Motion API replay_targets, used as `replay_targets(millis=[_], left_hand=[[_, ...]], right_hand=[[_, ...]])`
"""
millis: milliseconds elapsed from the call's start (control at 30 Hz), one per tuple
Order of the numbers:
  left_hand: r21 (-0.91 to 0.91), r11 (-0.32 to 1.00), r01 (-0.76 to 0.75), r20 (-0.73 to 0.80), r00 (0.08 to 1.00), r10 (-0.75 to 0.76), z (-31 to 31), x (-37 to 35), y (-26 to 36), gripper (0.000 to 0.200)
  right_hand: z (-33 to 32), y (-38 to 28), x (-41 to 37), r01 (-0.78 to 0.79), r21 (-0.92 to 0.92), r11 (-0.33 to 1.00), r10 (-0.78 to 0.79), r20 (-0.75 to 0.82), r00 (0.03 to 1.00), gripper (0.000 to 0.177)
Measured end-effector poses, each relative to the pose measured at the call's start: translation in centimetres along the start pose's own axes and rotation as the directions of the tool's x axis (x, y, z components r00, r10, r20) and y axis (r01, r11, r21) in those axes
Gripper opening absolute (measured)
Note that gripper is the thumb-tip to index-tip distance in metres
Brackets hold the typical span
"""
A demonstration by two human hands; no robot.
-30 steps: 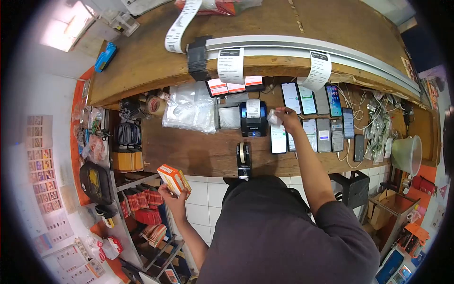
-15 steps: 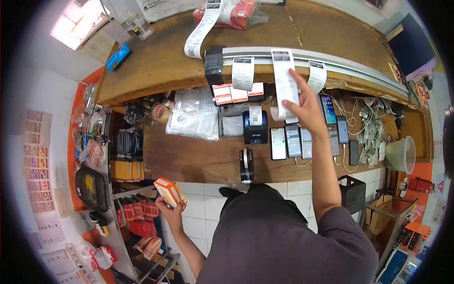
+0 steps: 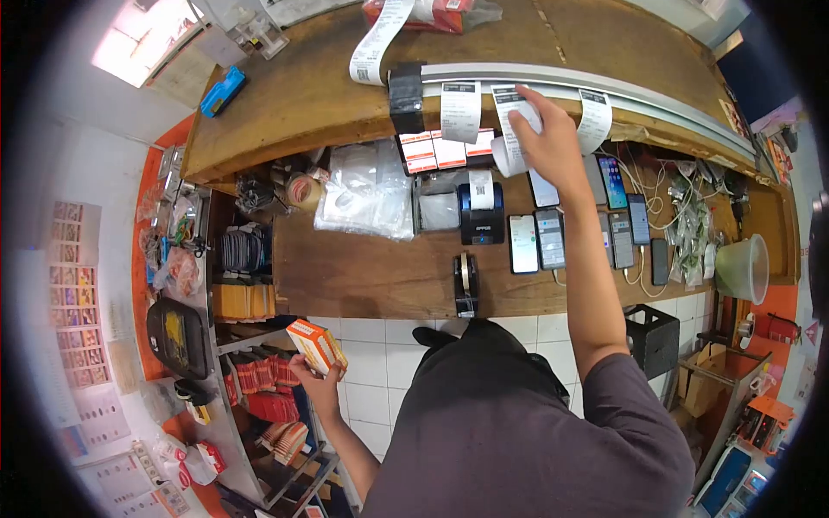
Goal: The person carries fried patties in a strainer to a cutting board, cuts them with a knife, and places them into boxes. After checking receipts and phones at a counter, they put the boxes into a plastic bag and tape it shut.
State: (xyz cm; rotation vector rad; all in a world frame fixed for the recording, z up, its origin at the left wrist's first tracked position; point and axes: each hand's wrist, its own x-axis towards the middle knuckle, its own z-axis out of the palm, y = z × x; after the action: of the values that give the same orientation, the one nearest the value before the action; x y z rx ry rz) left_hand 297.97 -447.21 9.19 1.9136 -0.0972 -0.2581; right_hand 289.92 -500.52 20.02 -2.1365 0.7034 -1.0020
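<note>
In my left hand point(image 3: 321, 384), low on the left, is a small orange-and-white cardboard box point(image 3: 316, 345), its fingers and thumb closed round the lower end. My right hand point(image 3: 553, 147) reaches up to a long printed paper receipt point(image 3: 511, 129) hanging from the metal rail point(image 3: 570, 82). Its index fingertip lies near the receipt's top and the thumb lower on the paper, with a gap between them. The receipt's lower end curls. Other receipts hang on either side, one on the left point(image 3: 461, 112) and one on the right point(image 3: 594, 121).
Beneath the shelf, a receipt printer point(image 3: 480, 211) stands beside clear plastic bags point(image 3: 367, 194). Several phones point(image 3: 523, 244) with cables lie to its right. A tape dispenser point(image 3: 466, 285) sits at the wooden desk's front edge. A green bin point(image 3: 743, 269) stands at the right.
My right hand has moved up the receipt, from its middle towards the rail. The left hand keeps the box. The view has shifted slightly.
</note>
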Motion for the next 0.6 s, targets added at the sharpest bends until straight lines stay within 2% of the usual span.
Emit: replay_targets(millis=[33, 67, 133, 167, 200, 267, 300, 333, 400, 433, 467, 500, 600], left_hand=[[0.008, 1.000, -0.004, 0.011, 1.000, 0.004, -0.3, 0.0, -0.3, 0.065], [0.011, 1.000, -0.012, 0.020, 1.000, 0.011, -0.5, 0.2, -0.7, 0.064], [-0.012, 1.000, 0.003, 0.016, 1.000, -0.002, -0.9, 0.3, -1.7, 0.064], [-0.039, 0.999, 0.012, 0.009, 1.000, -0.012, -1.1, 0.4, -2.1, 0.064], [-0.038, 0.999, 0.014, 0.009, 1.000, -0.013, -1.1, 0.4, -2.5, 0.064], [0.030, 0.999, -0.032, -0.001, 1.000, 0.032, -1.4, 0.4, -2.8, 0.065], [0.032, 0.999, -0.032, 0.000, 0.999, 0.032, -1.6, 0.4, -3.0, 0.065], [0.018, 0.999, -0.031, 0.000, 1.000, 0.031, -1.6, 0.4, -3.0, 0.065], [0.007, 1.000, -0.028, -0.002, 1.000, 0.028, -1.7, 0.3, -2.8, 0.064], [-0.023, 1.000, -0.012, 0.004, 1.000, 0.012, -1.4, 0.4, -2.2, 0.064], [-0.048, 0.999, 0.006, 0.012, 1.000, -0.006, -1.5, 0.3, -1.8, 0.064], [-0.044, 0.999, 0.006, 0.011, 1.000, -0.006, -1.7, 0.4, -2.0, 0.064], [0.020, 1.000, -0.022, 0.023, 1.000, 0.021, -1.9, 0.9, -2.5, 0.056]], right_hand=[[0.1, -0.5, 0.1, -0.013, -0.112, 0.994, 0.012, -0.010, 1.000, 0.040], [0.0, -1.2, 0.2, -0.017, -0.113, 0.993, 0.017, -0.008, 1.000, 0.040], [-0.2, -2.3, 0.3, -0.119, -0.287, 0.950, 0.142, 0.059, 0.988, 0.045], [0.1, -2.4, 0.2, -0.109, -0.427, 0.898, 0.135, 0.031, 0.990, 0.041], [0.2, -2.9, 0.2, -0.110, -0.427, 0.898, 0.136, 0.033, 0.990, 0.041], [0.2, -3.9, 0.3, -0.112, -0.628, 0.770, 0.173, 0.037, 0.984, 0.037], [0.4, -3.4, 0.0, -0.036, -0.639, 0.769, 0.055, 0.010, 0.998, 0.036], [0.3, -3.3, 0.0, -0.036, -0.637, 0.770, 0.054, 0.009, 0.998, 0.036], [0.2, -3.1, -0.2, 0.174, -0.779, 0.603, -0.257, 0.018, 0.966, 0.038], [0.2, -2.6, -0.1, 0.177, -0.777, 0.605, -0.259, 0.019, 0.966, 0.038], [0.5, -2.0, -0.2, 0.244, -0.755, 0.609, -0.308, 0.058, 0.950, 0.037], [0.7, -1.7, -0.3, 0.308, -0.731, 0.610, -0.357, 0.094, 0.929, 0.036], [0.6, -1.5, -0.5, 0.353, -0.705, 0.615, -0.406, 0.101, 0.908, 0.036]])
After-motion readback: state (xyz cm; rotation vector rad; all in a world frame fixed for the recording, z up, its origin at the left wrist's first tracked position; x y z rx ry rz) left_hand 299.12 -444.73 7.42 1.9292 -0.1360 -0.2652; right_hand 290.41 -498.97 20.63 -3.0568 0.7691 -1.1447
